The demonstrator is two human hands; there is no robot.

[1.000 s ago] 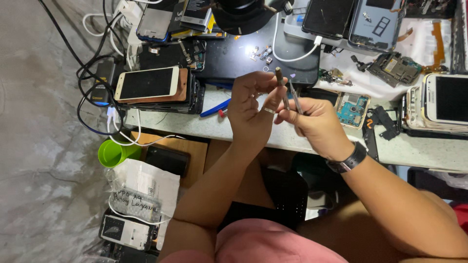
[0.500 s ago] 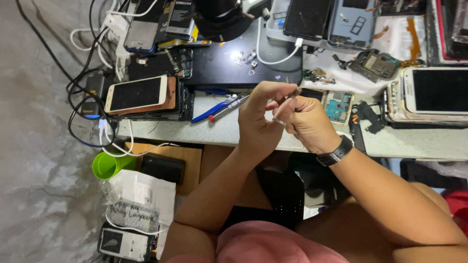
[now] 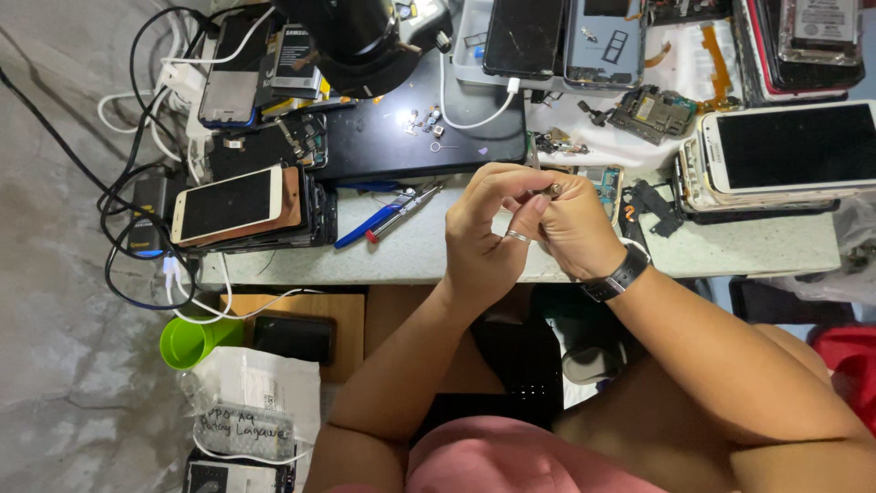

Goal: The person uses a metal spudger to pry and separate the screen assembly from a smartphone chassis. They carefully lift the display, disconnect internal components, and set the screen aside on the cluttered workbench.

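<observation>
My left hand [image 3: 482, 239], with a ring on one finger, and my right hand [image 3: 577, 233], with a black watch [image 3: 617, 274] on the wrist, are pressed together above the front edge of the workbench [image 3: 429, 256]. Their fingertips pinch a small metal tool [image 3: 555, 189]; only its tip shows, and the rest is hidden inside the fingers. A blue and a red screwdriver [image 3: 388, 217] lie on the bench just left of my left hand.
A black mat [image 3: 392, 146] with tiny screws lies under a black lamp head [image 3: 351, 36]. Stacked phones [image 3: 233, 205] and cables sit left; a big white phone [image 3: 785, 151] and circuit board [image 3: 652, 111] right. Below the bench are a green cup [image 3: 192, 340] and a bagged phone [image 3: 246, 415].
The two thin tools held apart and upright a second ago have been drawn into the fingers. Both hands have closed together, and the view has moved in closer.
</observation>
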